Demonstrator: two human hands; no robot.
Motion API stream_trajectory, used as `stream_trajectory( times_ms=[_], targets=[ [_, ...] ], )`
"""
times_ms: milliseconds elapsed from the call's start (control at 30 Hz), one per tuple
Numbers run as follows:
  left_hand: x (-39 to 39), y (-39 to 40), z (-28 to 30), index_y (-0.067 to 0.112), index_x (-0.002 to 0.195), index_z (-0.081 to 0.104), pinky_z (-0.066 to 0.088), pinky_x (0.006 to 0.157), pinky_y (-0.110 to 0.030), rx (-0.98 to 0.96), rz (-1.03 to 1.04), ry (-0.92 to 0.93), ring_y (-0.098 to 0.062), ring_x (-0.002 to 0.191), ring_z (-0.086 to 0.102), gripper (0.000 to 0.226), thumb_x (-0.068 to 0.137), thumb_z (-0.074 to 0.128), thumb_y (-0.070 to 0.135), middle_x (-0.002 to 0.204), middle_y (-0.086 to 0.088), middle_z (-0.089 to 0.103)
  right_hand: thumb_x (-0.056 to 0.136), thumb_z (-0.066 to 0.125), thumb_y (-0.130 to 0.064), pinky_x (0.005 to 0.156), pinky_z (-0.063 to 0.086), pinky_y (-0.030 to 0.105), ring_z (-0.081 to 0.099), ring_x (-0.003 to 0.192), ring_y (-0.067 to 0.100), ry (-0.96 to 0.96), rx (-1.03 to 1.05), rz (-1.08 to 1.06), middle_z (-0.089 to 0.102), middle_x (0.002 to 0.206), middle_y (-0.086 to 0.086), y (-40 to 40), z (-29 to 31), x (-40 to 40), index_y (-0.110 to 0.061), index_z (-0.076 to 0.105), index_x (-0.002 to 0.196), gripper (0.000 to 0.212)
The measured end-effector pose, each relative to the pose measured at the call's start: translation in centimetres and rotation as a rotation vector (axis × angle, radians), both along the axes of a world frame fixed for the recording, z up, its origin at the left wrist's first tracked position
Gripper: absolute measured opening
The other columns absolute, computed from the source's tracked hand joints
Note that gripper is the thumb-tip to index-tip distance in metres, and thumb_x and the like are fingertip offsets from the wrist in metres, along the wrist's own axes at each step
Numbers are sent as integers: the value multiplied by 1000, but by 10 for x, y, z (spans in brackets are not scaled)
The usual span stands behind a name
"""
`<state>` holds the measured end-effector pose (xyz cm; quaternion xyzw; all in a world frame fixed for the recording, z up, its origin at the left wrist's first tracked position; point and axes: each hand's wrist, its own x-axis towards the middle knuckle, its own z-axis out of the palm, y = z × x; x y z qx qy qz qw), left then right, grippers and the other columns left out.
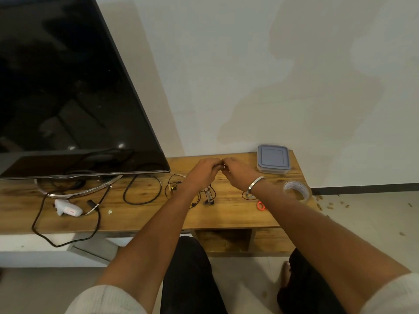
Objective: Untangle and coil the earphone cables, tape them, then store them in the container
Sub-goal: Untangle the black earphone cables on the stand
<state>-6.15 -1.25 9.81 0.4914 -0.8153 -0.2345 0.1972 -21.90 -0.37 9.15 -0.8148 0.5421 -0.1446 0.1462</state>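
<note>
My left hand (202, 173) and my right hand (239, 172) meet above the wooden table (145, 214), fingers curled, both pinching a thin earphone cable between them. More tangled earphone cables (207, 197) hang and lie under my hands, dark with small earbuds. A grey lidded plastic container (273, 158) stands at the table's back right corner, lid closed. A roll of clear tape (297, 191) stands near the right edge, beside my right forearm. A small orange-handled thing (261, 205) lies just under that forearm; I cannot tell what it is.
A large dark TV (68, 87) on a curved metal stand (77, 191) fills the left. Black power cables (141, 189) loop across the table and over its front edge. A white crumpled object (68, 208) lies at the left. My knees are below the table.
</note>
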Motion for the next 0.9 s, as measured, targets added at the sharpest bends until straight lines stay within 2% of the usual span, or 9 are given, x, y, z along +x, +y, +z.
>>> stream_trajectory(
  times_ms=[67,133,233,367,500,633,767,833,900],
  targets=[
    [1,0,0,10,98,67,46,74,-34,7,10,-1,-21,85,59,20,100,47,14,92,-6,67,98,44,-15,81,44,32,58,102,30,50,10,-19,58,114,13,-3,0,2,-8,54,119,24],
    [4,-1,0,12,97,68,46,72,-34,21,13,-7,-19,83,59,20,100,49,18,91,-2,67,95,46,-7,82,46,35,60,99,30,115,16,-21,60,111,13,-4,2,-1,-10,57,117,25],
    [11,1,-3,12,96,69,40,64,-28,39,39,-14,-8,71,52,21,100,50,20,83,6,60,91,46,1,81,52,40,62,95,32,107,-14,-65,64,108,14,-5,3,-9,-10,59,117,31],
    [19,4,-6,13,98,69,35,59,-21,44,82,-27,1,65,47,22,101,48,20,80,14,56,97,44,-11,74,53,40,63,89,33,38,-71,-165,66,98,14,-6,5,-20,-10,62,110,22],
    [24,5,-4,14,98,66,37,58,-28,55,106,-31,-5,62,45,22,102,45,20,75,17,52,99,41,-13,75,51,39,60,89,33,2,-88,-200,64,99,17,-7,5,-27,-4,62,109,25],
    [26,4,-5,21,95,64,47,64,-38,60,107,-33,-22,68,55,20,101,44,21,83,7,62,96,43,-10,83,50,39,58,99,32,-66,-7,-221,62,110,17,-7,5,-20,-5,57,119,27],
    [19,5,1,19,96,65,50,73,-42,57,106,-26,-24,79,60,20,101,45,23,92,-1,68,90,50,-5,80,47,32,59,99,28,-183,55,-193,62,109,14,-2,6,-8,-9,34,140,53],
    [16,3,3,17,95,66,51,74,-42,50,111,-13,-25,79,61,21,101,46,22,89,-3,68,89,56,-8,88,47,35,56,108,28,-200,35,-199,56,121,14,0,7,-2,-11,25,145,64],
    [12,2,7,16,95,65,50,71,-41,48,125,-13,-26,76,60,21,101,45,22,82,-4,65,88,60,-13,98,43,37,46,122,30,-116,-10,-193,42,137,14,0,8,1,-14,27,145,66]
  ],
)
